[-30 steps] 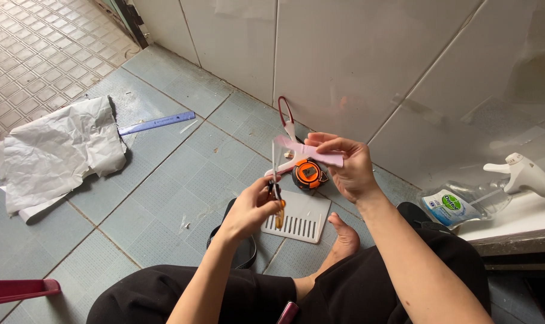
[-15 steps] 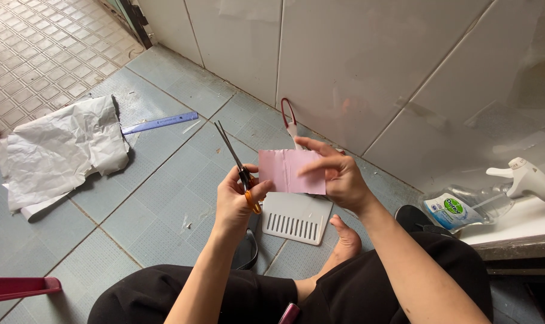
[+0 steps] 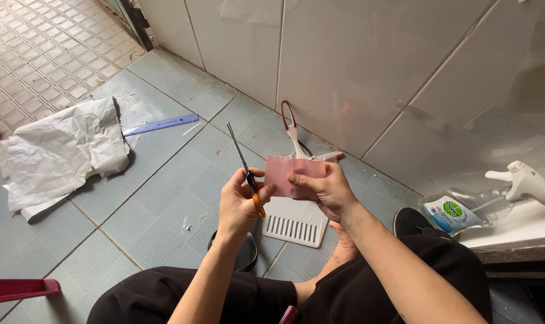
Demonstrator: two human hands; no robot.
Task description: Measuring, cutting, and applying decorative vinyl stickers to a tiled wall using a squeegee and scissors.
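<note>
Left hand [image 3: 239, 201] grips orange-handled metal scissors [image 3: 246, 171], blades pointing up, closed. Right hand [image 3: 323, 186] pinches small pink paper rectangle [image 3: 287, 175] above blue tiled floor [image 3: 158, 180]; no cut visible yet, i.e. cutting seems not started.

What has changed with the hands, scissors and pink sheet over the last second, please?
The left hand raised the scissors to point up and away, beside the pink sheet, which the right hand opened out flat. The crumpled paper and ruler stayed put.
</note>
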